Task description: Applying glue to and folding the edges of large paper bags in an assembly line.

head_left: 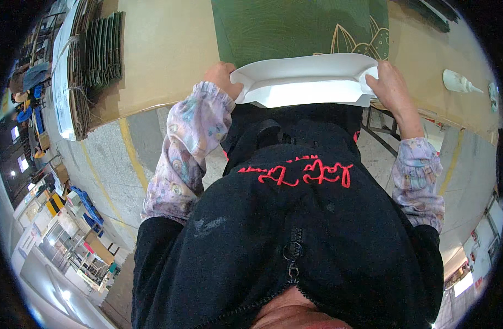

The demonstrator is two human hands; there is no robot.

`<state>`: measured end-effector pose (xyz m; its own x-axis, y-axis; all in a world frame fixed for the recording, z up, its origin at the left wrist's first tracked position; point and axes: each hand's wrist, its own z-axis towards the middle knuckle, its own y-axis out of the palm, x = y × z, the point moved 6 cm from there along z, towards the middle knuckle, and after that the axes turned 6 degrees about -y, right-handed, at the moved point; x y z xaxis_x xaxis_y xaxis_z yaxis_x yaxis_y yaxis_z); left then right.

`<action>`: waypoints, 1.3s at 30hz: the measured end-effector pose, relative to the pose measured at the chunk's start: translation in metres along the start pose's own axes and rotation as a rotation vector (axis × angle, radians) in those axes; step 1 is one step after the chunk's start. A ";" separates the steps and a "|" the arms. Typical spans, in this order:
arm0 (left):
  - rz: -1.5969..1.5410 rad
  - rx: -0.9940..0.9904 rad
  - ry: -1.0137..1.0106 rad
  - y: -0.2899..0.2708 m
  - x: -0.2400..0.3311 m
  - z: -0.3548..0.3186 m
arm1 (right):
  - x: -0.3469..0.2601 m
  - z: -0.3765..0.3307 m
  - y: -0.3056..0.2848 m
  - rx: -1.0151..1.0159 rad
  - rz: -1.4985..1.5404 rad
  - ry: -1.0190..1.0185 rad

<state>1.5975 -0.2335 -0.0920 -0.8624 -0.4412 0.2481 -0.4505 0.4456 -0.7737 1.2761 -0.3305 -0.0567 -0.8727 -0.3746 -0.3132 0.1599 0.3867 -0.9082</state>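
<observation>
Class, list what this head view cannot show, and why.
In the head view:
Some fingertips of the left hand and right hand: behind the ends of the white tray.
Far end of the green sheet: cut off by the top edge.
Distant background items at left: too small.

I see plain white on the paper piece and dark green with cream outlines on the sheet. My feed shows a tan tabletop, pale lilac sleeves in a multicoloured print, and a black top with red script.
</observation>
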 end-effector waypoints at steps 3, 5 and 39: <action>-0.054 0.152 -0.010 0.004 -0.004 -0.001 | 0.000 0.001 0.001 -0.035 -0.014 0.003; -0.016 0.168 -0.011 0.007 0.000 -0.002 | -0.003 0.003 0.002 -0.040 -0.026 0.013; -0.079 0.316 -0.149 0.000 0.024 -0.007 | 0.009 0.012 0.010 -0.005 -0.077 0.012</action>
<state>1.5756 -0.2387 -0.0825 -0.7741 -0.5840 0.2443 -0.4003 0.1526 -0.9036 1.2755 -0.3398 -0.0718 -0.8880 -0.3930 -0.2387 0.0896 0.3612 -0.9282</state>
